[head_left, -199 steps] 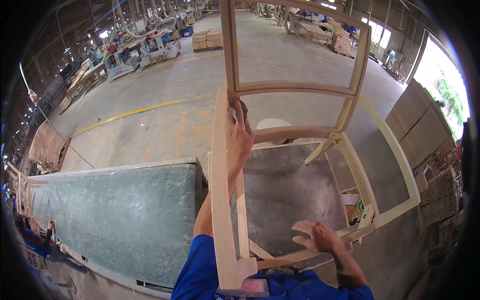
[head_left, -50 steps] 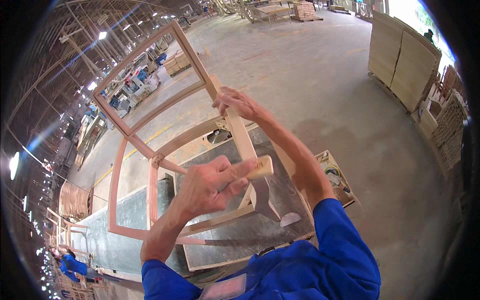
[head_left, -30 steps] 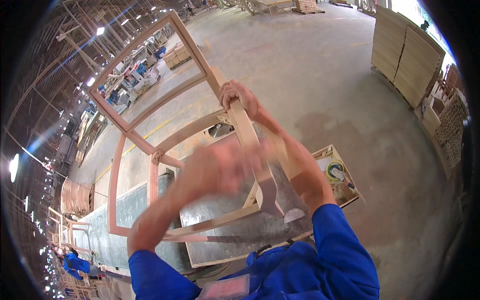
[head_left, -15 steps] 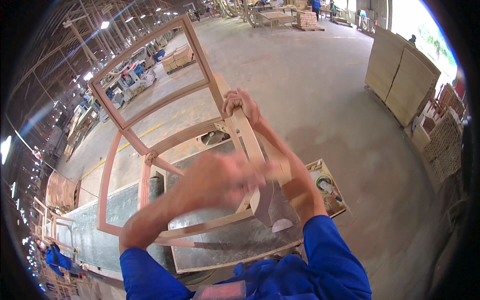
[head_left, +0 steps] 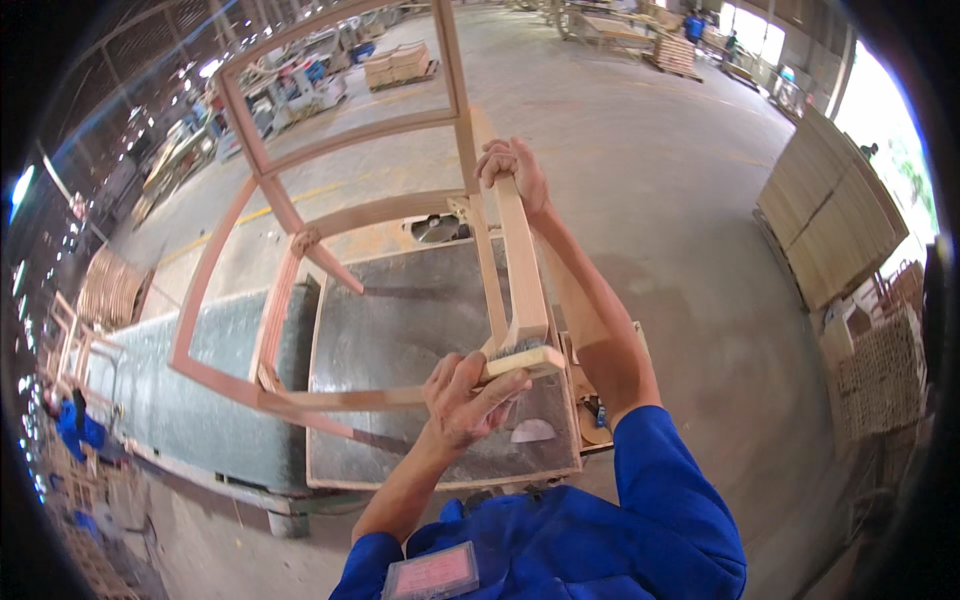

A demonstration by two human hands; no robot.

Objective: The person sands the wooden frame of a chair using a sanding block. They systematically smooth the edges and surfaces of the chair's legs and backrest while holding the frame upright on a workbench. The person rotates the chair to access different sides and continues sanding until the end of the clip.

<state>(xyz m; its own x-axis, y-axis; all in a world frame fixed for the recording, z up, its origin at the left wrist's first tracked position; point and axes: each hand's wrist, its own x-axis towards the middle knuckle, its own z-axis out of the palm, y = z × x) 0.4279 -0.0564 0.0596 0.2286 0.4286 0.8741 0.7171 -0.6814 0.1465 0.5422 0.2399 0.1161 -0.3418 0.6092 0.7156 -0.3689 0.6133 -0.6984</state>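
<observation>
An unfinished wooden chair frame (head_left: 262, 170) stands on the dark-topped worktable (head_left: 380, 310) before me. My right hand (head_left: 518, 172) wraps over the far end of its right armrest (head_left: 522, 265). At the near end of that armrest, my left hand (head_left: 468, 398) grips a pale wooden-backed brush (head_left: 530, 362). Its short grey bristles touch the armrest's end. The left thumb lies along the near side of the brush back, while the other fingers are partly hidden behind it.
A round saw blade (head_left: 437, 229) shows beyond the table. Left is a long green-topped bench (head_left: 215, 400); a pale half-round piece (head_left: 533, 430) lies near the table's front. An open wooden box (head_left: 592, 405) sits at the right. Stacked boards (head_left: 830, 210) stand farther right.
My left hand has come from a blurred sweep over the armrest to its near end, where the brush now shows clearly. My right hand keeps its hold. The whole view has shifted.
</observation>
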